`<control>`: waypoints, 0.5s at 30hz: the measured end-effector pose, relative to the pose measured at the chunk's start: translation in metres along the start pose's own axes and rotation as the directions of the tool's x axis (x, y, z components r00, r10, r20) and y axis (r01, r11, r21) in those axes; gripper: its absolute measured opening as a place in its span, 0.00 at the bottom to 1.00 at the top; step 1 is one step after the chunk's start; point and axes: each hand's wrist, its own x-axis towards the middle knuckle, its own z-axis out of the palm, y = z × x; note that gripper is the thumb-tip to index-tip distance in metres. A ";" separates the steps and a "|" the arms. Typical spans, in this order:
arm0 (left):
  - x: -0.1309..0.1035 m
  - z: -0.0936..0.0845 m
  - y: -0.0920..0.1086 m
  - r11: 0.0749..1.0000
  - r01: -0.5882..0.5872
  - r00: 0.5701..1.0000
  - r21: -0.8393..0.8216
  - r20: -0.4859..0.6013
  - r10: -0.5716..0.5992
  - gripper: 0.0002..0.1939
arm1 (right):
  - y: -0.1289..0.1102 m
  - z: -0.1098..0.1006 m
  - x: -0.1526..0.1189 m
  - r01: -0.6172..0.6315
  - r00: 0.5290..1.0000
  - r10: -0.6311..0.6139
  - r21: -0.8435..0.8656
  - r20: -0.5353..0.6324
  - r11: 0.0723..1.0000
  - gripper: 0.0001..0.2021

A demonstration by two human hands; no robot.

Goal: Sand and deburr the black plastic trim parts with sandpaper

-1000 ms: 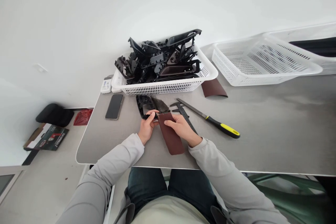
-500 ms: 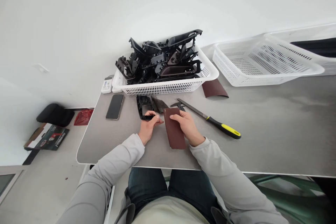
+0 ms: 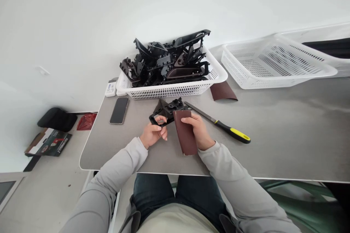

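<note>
Left hand (image 3: 152, 134) holds black plastic trim (image 3: 172, 107), its long axis slanting away rightward; right hand (image 3: 201, 133), right of the trim, grips maroon sandpaper (image 3: 184, 137).

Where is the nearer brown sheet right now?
Just below the head view's centre, the brown sheet is in the right hand, between the left hand and the file's yellow-and-black handle.

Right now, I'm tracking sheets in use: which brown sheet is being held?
The nearer sheet, in the right hand; the other sheet lies on the table near the loaded basket.
</note>
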 end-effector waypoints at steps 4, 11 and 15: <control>0.001 -0.005 0.006 0.998 0.065 0.996 -0.027 0.063 -0.063 0.18 | -0.002 -0.002 0.000 0.094 0.989 -0.081 0.100 -0.126 0.991 0.07; 0.005 -0.001 0.004 0.999 -0.029 0.969 -0.027 -0.248 0.021 0.14 | 0.000 -0.002 0.003 0.095 0.980 -0.071 0.125 -0.188 0.988 0.07; 0.009 -0.001 0.001 0.999 -0.033 0.935 -0.004 -0.354 0.029 0.17 | 0.004 0.000 0.004 0.089 0.986 -0.075 0.088 -0.150 0.992 0.06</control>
